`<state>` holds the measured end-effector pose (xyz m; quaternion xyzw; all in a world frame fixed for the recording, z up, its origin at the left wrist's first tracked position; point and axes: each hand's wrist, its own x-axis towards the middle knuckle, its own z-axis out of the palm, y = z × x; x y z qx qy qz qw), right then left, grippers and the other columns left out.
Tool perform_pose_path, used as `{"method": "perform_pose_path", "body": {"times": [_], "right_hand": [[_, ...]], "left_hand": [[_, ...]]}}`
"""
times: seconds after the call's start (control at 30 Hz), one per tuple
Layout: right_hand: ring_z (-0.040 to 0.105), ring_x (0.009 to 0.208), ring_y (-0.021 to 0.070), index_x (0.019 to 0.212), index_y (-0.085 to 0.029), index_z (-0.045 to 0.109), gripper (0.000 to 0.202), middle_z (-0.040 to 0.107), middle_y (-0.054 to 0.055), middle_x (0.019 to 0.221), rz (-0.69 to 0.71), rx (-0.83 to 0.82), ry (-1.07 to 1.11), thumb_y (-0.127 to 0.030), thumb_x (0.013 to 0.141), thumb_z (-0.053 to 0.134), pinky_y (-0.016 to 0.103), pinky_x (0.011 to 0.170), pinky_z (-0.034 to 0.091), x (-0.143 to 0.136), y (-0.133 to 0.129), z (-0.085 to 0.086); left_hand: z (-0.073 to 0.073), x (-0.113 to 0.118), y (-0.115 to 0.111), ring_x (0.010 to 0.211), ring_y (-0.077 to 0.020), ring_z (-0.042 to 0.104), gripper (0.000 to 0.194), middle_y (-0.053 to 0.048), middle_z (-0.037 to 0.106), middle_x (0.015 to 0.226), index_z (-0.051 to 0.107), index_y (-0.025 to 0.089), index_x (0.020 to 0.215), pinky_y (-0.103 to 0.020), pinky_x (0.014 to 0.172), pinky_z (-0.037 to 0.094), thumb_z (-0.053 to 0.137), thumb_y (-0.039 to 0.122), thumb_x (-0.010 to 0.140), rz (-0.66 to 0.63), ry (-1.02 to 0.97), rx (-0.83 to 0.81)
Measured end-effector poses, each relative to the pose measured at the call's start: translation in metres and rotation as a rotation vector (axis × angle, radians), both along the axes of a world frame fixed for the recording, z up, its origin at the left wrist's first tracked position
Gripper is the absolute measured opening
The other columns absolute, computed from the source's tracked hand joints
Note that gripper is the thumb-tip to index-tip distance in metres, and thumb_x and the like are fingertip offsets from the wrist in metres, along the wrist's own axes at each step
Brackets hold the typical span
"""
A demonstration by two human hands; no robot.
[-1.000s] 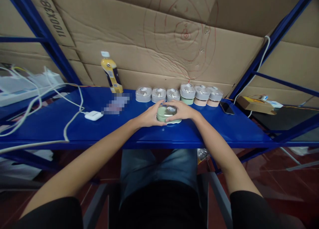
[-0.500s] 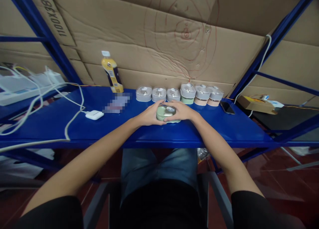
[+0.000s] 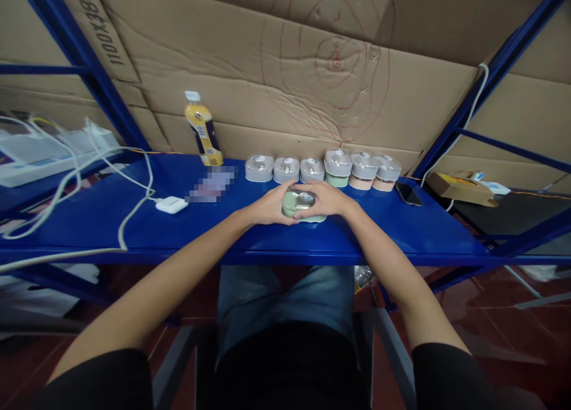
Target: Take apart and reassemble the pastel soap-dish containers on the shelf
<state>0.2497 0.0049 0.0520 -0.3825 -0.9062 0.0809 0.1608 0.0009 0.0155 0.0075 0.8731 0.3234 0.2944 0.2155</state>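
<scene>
Between my hands, near the front of the blue table [image 3: 214, 231], is a small green container with a clear lid [image 3: 293, 202]. My left hand [image 3: 270, 207] wraps its left side, the thumb and fingers curved round it. From the other side my right hand [image 3: 328, 200] closes on its right edge. A flat pale-green piece [image 3: 317, 219] shows under the right hand; what it belongs to I cannot tell. Behind them stands a row of similar lidded containers: grey ones [image 3: 286, 170] on the left, a green one [image 3: 337, 179] and pinkish ones [image 3: 361, 182] on the right.
A yellow drink bottle [image 3: 204, 130] stands at the back left. Nearer are a white case [image 3: 172, 205] and loose white cables [image 3: 122, 225]. To the right lie a phone [image 3: 408, 193] and an open cardboard box [image 3: 459, 190]. Cardboard [image 3: 223, 59] lines the back, between blue posts.
The view has shifted very slightly. Both hands stay round the green container, with no clear change in their grip.
</scene>
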Motion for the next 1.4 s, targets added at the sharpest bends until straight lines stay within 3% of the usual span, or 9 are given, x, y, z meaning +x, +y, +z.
{"method": "perform_pose_path", "body": {"times": [0.23, 0.5, 0.63, 0.8, 0.93, 1.03, 1.2, 1.3, 1.4], "right_hand": [[0.067, 0.134, 0.0409, 0.170, -0.024, 0.053, 0.114, 0.069, 0.017, 0.143, 0.005, -0.048, 0.047, -0.077, 0.076, 0.091, 0.059, 0.117, 0.053, 0.008, 0.006, -0.013], [0.069, 0.133, 0.0388, 0.167, -0.031, 0.057, 0.114, 0.073, 0.012, 0.145, 0.105, -0.104, 0.138, -0.069, 0.068, 0.100, 0.063, 0.122, 0.051, 0.030, 0.026, -0.018], [0.068, 0.135, 0.0392, 0.174, -0.032, 0.046, 0.122, 0.071, 0.012, 0.144, 0.139, -0.129, 0.091, -0.074, 0.071, 0.097, 0.065, 0.123, 0.050, 0.033, 0.024, -0.020], [0.055, 0.151, 0.0416, 0.179, -0.030, 0.034, 0.122, 0.058, 0.017, 0.160, 0.149, -0.110, 0.091, -0.076, 0.081, 0.089, 0.064, 0.127, 0.046, 0.032, 0.013, -0.029], [0.063, 0.139, 0.0398, 0.176, -0.027, 0.042, 0.116, 0.064, 0.016, 0.149, 0.119, -0.063, 0.135, -0.073, 0.081, 0.090, 0.062, 0.123, 0.050, 0.028, 0.007, -0.031], [0.067, 0.132, 0.0389, 0.166, -0.027, 0.057, 0.101, 0.070, 0.015, 0.144, 0.076, 0.006, 0.206, -0.071, 0.081, 0.090, 0.061, 0.121, 0.052, 0.032, 0.006, -0.021], [0.066, 0.136, 0.0398, 0.160, -0.023, 0.063, 0.087, 0.070, 0.017, 0.150, -0.145, 0.195, 0.312, -0.065, 0.087, 0.085, 0.058, 0.122, 0.050, 0.043, 0.010, 0.011], [0.064, 0.134, 0.0450, 0.162, -0.020, 0.059, 0.088, 0.069, 0.022, 0.144, -0.439, 0.326, 0.247, -0.061, 0.088, 0.084, 0.062, 0.117, 0.050, 0.032, 0.022, 0.028], [0.060, 0.133, 0.0495, 0.159, -0.017, 0.061, 0.083, 0.067, 0.026, 0.142, -0.630, 0.410, 0.143, -0.058, 0.090, 0.082, 0.066, 0.114, 0.047, 0.004, 0.038, 0.038]], "left_hand": [[0.000, -0.004, 0.002, 0.151, -0.0512, 0.059, 0.125, -0.025, 0.058, 0.165, 0.037, 0.016, 0.171, -0.063, 0.124, 0.049, 0.094, 0.052, 0.065, 0.043, -0.002, -0.018], [-0.001, -0.016, 0.010, 0.140, -0.0476, 0.067, 0.130, -0.024, 0.067, 0.151, 0.035, 0.016, 0.171, -0.064, 0.120, 0.052, 0.097, 0.054, 0.063, 0.043, -0.038, -0.034], [-0.002, -0.020, 0.015, 0.142, -0.0475, 0.065, 0.130, -0.025, 0.064, 0.155, 0.035, 0.015, 0.170, -0.064, 0.122, 0.050, 0.097, 0.055, 0.062, 0.039, -0.010, -0.046], [-0.003, -0.025, 0.019, 0.142, -0.0456, 0.066, 0.118, -0.024, 0.064, 0.156, 0.044, 0.017, 0.165, -0.064, 0.122, 0.051, 0.096, 0.056, 0.066, 0.009, 0.010, -0.049], [-0.002, -0.025, 0.017, 0.137, -0.0458, 0.069, 0.122, -0.023, 0.068, 0.150, 0.042, 0.017, 0.167, -0.066, 0.119, 0.054, 0.096, 0.055, 0.064, 0.012, -0.012, -0.069], [0.005, -0.025, 0.016, 0.143, -0.0448, 0.066, 0.123, -0.025, 0.065, 0.153, 0.037, 0.019, 0.170, -0.066, 0.123, 0.050, 0.095, 0.055, 0.067, 0.027, -0.100, -0.083], [0.029, -0.023, 0.040, 0.156, -0.0380, 0.055, 0.083, -0.022, 0.057, 0.165, 0.043, 0.019, 0.165, -0.060, 0.132, 0.043, 0.068, 0.048, 0.091, 0.087, -0.255, 0.034], [0.036, -0.009, 0.061, 0.162, -0.0429, 0.046, 0.084, -0.022, 0.051, 0.172, 0.049, 0.014, 0.162, -0.062, 0.138, 0.031, 0.068, 0.034, 0.083, 0.256, -0.057, 0.169], [0.029, 0.017, 0.070, 0.166, -0.0486, 0.037, 0.092, -0.026, 0.045, 0.176, 0.049, 0.009, 0.163, -0.062, 0.140, 0.025, 0.073, 0.029, 0.076, 0.314, 0.182, 0.203]]}}
